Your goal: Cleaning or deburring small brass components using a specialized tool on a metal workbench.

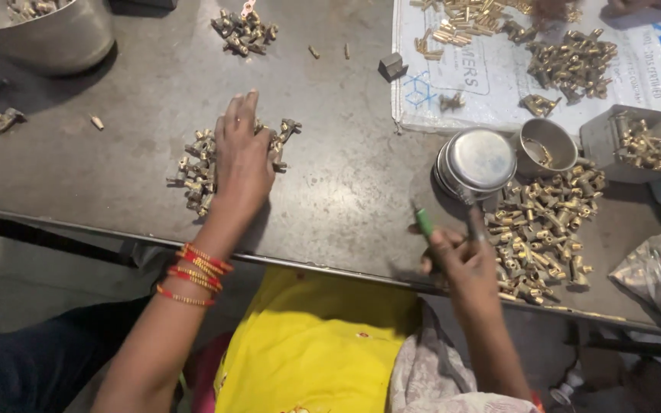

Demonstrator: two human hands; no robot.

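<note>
Workshop, metal workbench (346,183), heaps of brass fittings (537,229), steel bowls (476,160)

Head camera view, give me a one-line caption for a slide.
Left hand rests on a pile of brass fittings while the right hand grips a green-handled tool.

Left hand (242,157) lies flat, palm down, on a small heap of brass fittings (196,170) on the grey metal table (346,176) — fingers spread, nothing gripped. Right hand (459,256), at the table's near edge, is closed around a green-handled tool (424,222). Just beside it to the right, a larger pile of brass parts (541,229). Behind that pile — stacked steel bowls (477,160) and a small steel cup (546,145). Red and gold bangles (195,274) on the left wrist.
</note>
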